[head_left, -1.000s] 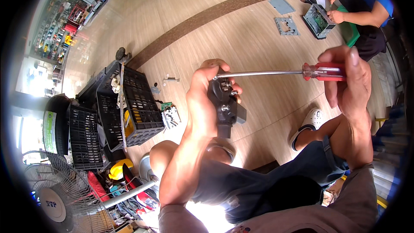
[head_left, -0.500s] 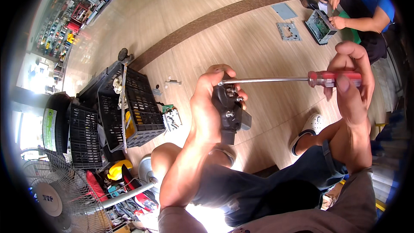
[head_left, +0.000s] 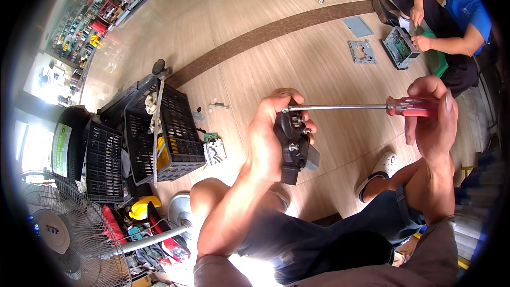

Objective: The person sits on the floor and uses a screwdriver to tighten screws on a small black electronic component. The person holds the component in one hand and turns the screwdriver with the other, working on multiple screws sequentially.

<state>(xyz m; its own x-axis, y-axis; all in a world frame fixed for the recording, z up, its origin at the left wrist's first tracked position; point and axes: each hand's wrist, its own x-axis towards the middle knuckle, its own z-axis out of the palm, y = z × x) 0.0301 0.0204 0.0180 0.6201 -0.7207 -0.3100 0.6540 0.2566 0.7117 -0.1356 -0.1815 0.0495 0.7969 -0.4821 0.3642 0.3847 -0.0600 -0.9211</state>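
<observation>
Wood-look floor (head_left: 249, 69), black crate (head_left: 181, 137) at left; black studded part (head_left: 290, 137) is held up over the floor, left hand (head_left: 268, 141) fingers wrapped round it. Right hand (head_left: 438, 122) fingers have shifted on the red-handled screwdriver (head_left: 366, 107) they grip, tip still at the part's upper end: turning likely under way.

The right hand (head_left: 436, 127) holds a red-handled screwdriver (head_left: 394, 106).

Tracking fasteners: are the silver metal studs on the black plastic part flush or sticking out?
Sticking out: at least two silver metal studs stand proud of the black plastic part.
</observation>
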